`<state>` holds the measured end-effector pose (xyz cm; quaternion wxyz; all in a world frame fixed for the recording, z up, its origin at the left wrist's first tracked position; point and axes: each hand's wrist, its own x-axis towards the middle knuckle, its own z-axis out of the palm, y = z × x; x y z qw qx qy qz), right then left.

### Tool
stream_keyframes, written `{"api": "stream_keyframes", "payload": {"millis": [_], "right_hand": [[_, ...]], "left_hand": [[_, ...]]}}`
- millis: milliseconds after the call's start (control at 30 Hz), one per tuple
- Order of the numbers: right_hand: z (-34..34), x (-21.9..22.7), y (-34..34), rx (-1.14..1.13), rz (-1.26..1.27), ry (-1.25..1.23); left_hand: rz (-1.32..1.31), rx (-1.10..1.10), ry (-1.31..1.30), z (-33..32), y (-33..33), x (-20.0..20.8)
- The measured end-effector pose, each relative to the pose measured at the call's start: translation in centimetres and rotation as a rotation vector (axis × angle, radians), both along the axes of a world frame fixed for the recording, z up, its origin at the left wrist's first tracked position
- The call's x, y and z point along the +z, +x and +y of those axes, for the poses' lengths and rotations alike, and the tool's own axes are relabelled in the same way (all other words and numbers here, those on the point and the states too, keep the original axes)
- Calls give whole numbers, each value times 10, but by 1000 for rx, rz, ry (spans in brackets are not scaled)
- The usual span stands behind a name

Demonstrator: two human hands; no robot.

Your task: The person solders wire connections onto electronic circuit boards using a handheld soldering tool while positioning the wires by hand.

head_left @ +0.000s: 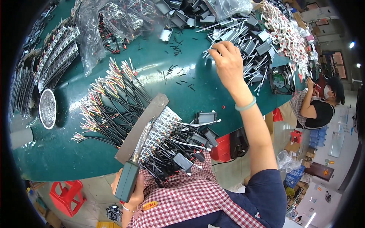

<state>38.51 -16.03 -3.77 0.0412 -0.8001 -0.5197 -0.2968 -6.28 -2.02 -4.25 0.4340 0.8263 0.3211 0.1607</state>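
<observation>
My left hand (138,190) is closed around the dark green boxy handle (128,181) of a tool. Its long metal tip, smeared with residue, points up along a flat grey-brown bar (159,103). Beside the bar lies a row of small white circuit boards (154,142), with black cables and dark plastic housings attached. Black cables with stripped, coloured wire ends (110,97) fan out on the bar's far side. My right hand (230,66) reaches to a pile of dark housings with white leads (247,47). Its fingers curl at the leads; whatever lies between the fingertips is hidden.
Short black offcuts (176,47) litter the green table (194,68). A clear plastic bag (125,19), stacked board rows (59,53) and a round white container (48,109) are further left. A black fan (281,79) sits at right, near a seated person (323,104). A red stool (68,197) stands below.
</observation>
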Motion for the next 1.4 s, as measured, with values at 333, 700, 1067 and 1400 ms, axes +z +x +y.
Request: {"api": "stream_keyframes", "payload": {"millis": [333, 700, 1067, 1400], "right_hand": [[0, 12, 20, 272, 70, 193], [10, 77, -134, 376, 340, 278], [13, 13, -200, 203, 693, 158], [14, 8, -205, 172, 684, 216]], "left_hand": [[-6, 41, -32, -1, -1, 0], [-62, 54, -25, -4, 5, 8], [-61, -60, 45, 0, 4, 11], [-66, -76, 28, -1, 11, 19]]}}
